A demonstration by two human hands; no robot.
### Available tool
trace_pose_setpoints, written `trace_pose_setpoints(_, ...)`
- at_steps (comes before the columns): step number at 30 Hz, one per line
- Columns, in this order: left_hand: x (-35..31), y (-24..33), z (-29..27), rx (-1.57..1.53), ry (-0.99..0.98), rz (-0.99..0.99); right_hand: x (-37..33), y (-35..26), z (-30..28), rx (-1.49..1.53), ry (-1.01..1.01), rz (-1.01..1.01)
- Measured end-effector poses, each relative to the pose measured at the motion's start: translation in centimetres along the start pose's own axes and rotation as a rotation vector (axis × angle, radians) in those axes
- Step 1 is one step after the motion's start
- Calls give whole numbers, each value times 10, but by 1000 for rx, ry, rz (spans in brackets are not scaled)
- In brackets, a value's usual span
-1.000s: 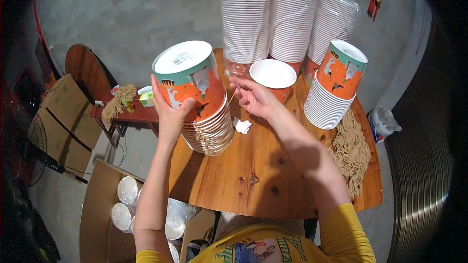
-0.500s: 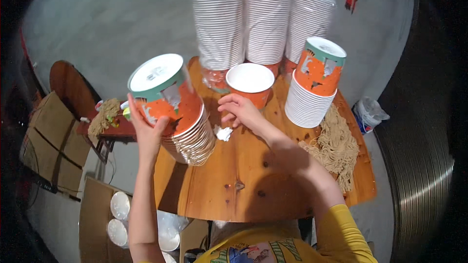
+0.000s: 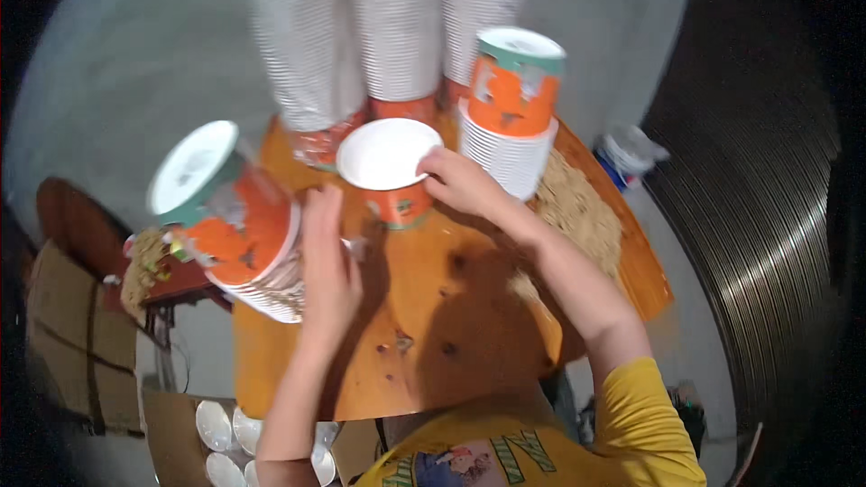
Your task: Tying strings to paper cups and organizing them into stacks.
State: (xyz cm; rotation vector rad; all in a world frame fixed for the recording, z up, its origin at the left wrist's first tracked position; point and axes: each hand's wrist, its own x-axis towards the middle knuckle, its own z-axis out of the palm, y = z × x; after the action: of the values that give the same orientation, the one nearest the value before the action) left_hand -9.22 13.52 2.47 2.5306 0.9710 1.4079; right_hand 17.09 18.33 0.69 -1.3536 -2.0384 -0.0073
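Note:
An orange paper bucket (image 3: pixel 401 206) with a white inside stands mouth up in the middle of the wooden table. My right hand (image 3: pixel 462 188) pinches the right side of its rim. My left hand (image 3: pixel 329 248) is blurred, its fingers stretched upward, between that bucket and a tilted stack of upside-down buckets (image 3: pixel 239 230) on the left. Thin tan loops (image 3: pixel 287 280) circle the lower rims of this stack, partly behind my left hand. A small white scrap (image 3: pixel 356 248) shows beside my left fingers.
Tall plastic-wrapped stacks of white-rimmed buckets (image 3: pixel 394 32) stand along the back. Another upside-down stack (image 3: pixel 510 149) is at right, near a heap of tan strands (image 3: pixel 577 216). An open cardboard box (image 3: pixel 171 437) with white round tubs sits on the floor at lower left.
My left hand has left the tilted stack and moved right, toward the middle bucket. My right hand has reached that bucket and taken its rim. The whole view has shifted.

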Motion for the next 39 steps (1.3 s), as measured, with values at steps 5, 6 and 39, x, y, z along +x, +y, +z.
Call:
trace_pose_setpoints(5, 19, -7, 25, 202, -216, 212, -44, 9, -41, 188, -81, -94)
trace_pose_setpoints(6, 18, -9, 28, 194, -268, 234, -52, 6, -48, 179, -76, -75)
trace_pose_setpoints(39, -41, 142, 49, -689, -306, -374, -161, -43, -92, 164, 24, -118)
